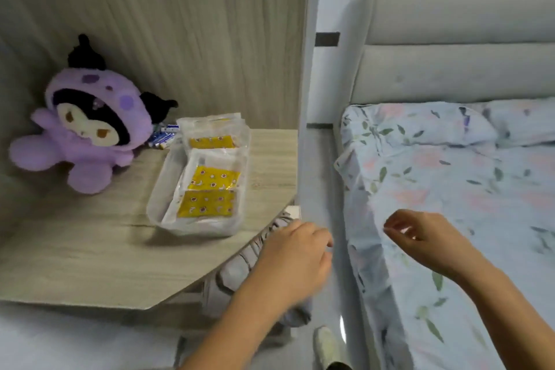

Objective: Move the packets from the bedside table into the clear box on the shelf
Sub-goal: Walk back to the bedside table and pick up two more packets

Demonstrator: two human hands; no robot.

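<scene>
A clear plastic box (pixel 156 204) stands on the wooden shelf (pixel 90 249), near its right end. Inside it lie clear packets with yellow patterned labels (pixel 210 189), and another such packet (pixel 211 141) leans at the far end of the box. My left hand (pixel 295 258) hovers just off the shelf's right front corner, back facing up, fingers bent, nothing seen in it. My right hand (pixel 426 237) hangs over the bed's edge with loosely curled fingers and holds nothing. I cannot make out a bedside table top.
A purple plush toy (pixel 90 123) sits at the shelf's back left, with small blue and white items (pixel 163 137) beside it. Grey cloth (pixel 240 273) bunches below the shelf corner. A bed with a floral sheet (pixel 450 174) and padded headboard (pixel 450 69) fills the right.
</scene>
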